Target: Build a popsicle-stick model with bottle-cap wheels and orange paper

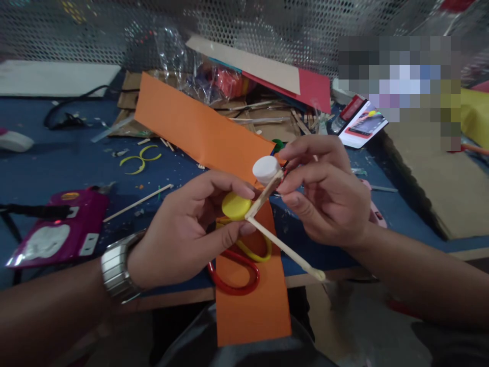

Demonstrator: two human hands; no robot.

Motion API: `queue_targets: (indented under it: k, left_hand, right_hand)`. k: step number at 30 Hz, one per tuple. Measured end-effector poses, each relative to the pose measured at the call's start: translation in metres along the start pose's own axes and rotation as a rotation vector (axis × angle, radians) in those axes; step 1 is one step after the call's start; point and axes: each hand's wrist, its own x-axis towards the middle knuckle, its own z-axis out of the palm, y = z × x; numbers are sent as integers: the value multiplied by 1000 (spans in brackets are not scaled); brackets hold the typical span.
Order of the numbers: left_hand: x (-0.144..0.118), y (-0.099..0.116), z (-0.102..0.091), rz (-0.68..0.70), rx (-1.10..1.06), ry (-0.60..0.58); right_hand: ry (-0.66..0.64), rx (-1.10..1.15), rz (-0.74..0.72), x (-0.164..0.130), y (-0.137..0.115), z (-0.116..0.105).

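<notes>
The left hand (pixel 179 234) pinches a yellow cap (pixel 236 206) while the right hand (pixel 324 191) grips a stick (pixel 267 191) topped by a white cap (pixel 266 169) — both held above the blue surface (pixel 57 163). Beneath them lie orange paper (pixel 198 127) and red and yellow rings (pixel 237 275); a pink packet (pixel 57 229) sits well to the left.
</notes>
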Motion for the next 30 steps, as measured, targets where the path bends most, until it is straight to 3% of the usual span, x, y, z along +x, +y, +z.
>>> queue_targets:
  k: [8,12,16,30]
  left_hand:
    - [3,0,1,27,-56,18]
    - [2,-1,1,66,-12,18]
    - [0,-3,0,120,45,-4]
    - [-2,-3,-1,206,236,-32]
  right_hand:
    - [203,54,74,-1,-1,6]
    - [-26,147,30,0,-9,-4]
    - [-235,256,81,3,-18,-11]
    - [-283,314,220,-1,-21,1]
